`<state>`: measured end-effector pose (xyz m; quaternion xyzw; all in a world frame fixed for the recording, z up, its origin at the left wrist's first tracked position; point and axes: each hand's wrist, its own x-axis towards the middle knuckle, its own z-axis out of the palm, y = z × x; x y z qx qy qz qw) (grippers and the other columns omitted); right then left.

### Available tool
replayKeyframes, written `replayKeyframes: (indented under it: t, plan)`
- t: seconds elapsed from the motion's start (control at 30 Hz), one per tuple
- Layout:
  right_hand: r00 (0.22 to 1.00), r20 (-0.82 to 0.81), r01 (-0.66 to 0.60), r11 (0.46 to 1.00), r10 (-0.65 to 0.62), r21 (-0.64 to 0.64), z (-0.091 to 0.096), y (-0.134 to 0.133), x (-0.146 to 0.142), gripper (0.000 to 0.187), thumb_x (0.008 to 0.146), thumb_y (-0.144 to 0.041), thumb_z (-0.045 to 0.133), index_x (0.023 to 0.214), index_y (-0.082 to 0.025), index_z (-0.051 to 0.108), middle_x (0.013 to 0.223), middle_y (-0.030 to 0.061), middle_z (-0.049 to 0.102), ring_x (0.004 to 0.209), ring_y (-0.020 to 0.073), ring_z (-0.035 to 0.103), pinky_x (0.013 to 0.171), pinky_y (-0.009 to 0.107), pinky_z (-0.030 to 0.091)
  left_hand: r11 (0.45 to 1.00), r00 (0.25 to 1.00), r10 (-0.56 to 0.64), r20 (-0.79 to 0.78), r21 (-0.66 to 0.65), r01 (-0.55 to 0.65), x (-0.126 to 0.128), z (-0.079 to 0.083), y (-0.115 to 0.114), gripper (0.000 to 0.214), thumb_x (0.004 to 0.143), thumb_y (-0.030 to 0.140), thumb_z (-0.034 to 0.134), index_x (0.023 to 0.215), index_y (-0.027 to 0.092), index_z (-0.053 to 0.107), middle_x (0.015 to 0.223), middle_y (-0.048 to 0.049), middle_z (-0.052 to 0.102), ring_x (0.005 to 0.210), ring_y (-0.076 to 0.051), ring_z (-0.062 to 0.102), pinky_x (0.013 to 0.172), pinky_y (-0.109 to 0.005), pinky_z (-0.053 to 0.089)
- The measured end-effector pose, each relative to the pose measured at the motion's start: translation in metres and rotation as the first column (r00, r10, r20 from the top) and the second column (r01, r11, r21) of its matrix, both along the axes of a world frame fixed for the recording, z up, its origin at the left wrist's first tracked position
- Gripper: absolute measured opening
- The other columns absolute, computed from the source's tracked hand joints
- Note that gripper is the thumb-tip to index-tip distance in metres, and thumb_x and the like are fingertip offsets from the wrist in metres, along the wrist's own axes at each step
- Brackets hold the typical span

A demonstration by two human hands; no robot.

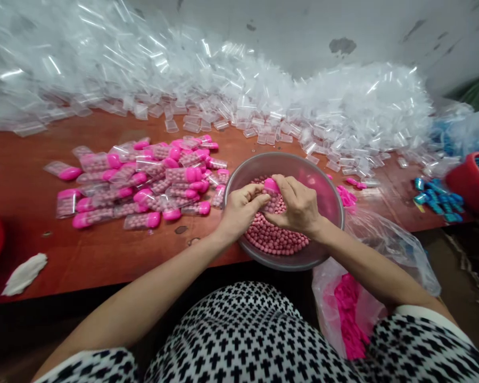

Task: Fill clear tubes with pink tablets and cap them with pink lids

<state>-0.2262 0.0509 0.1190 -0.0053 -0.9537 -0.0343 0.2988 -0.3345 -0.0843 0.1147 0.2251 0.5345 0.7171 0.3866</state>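
Observation:
Over a grey bowl [327,213] of small pink balls [277,239], both hands meet around one small clear container with a bright pink cap [271,185]. My left hand [243,208] is closed, pinching the container's clear body from the left. My right hand [297,206] curls round it from the right, its fingers at the pink cap and the thumb lower down. Part of the container is hidden behind the fingers. To the left lies a pile of filled clear containers with pink caps [143,181], showing pink balls inside.
A large heap of clear empty containers [239,80] runs along the wall. Pink caps [349,314] fill a plastic bag [399,244] at the table's front edge. Blue caps [439,199] lie by a red bucket [469,183]. A white cloth [25,274] rests at left.

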Motion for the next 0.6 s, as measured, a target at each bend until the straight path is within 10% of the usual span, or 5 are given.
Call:
replayKeyframes:
  t: [0.3, 0.43, 0.6]
  plan:
    - [0.988, 0.131, -0.058, 0.978, 0.085, -0.201, 0.028, 0.008, 0.002, 0.086, 0.089, -0.048, 0.063, 0.155, -0.012, 0.02, 0.141, 0.0204, 0.054, 0.125, 0.0315, 0.055, 0.094, 0.044, 0.056, 0.997, 0.996, 0.081, -0.025, 0.014, -0.081, -0.023, 0.014, -0.005, 0.036, 0.069, 0.037, 0.084, 0.097, 0.017, 0.074, 0.094, -0.0051, 0.078, 0.085, -0.02, 0.071, 0.083, -0.033, 0.058]
    - [0.962, 0.195, 0.247, 0.91, -0.19, -0.333, 0.029, 0.091, 0.007, 0.061, 0.094, -0.04, 0.057, 0.148, -0.015, 0.041, 0.139, 0.017, 0.058, 0.117, 0.0283, 0.062, 0.096, 0.043, 0.054, 0.921, 0.914, 0.321, -0.249, -0.143, -0.363, -0.084, 0.018, -0.02, 0.034, 0.074, 0.035, 0.081, 0.104, 0.02, 0.073, 0.095, 0.0022, 0.079, 0.092, -0.02, 0.073, 0.093, -0.04, 0.059]
    - [0.654, 0.589, 0.66, 0.739, -0.475, -0.136, -0.004, 0.199, -0.002, 0.037, 0.096, -0.023, 0.05, 0.129, -0.013, 0.063, 0.127, 0.0175, 0.068, 0.116, 0.0302, 0.064, 0.1, 0.042, 0.048, 0.733, 0.663, 0.504, -0.554, -0.131, -0.667, -0.129, -0.001, -0.034, 0.04, 0.075, 0.022, 0.077, 0.114, 0.018, 0.072, 0.118, -0.001, 0.076, 0.118, -0.023, 0.067, 0.112, -0.049, 0.047]
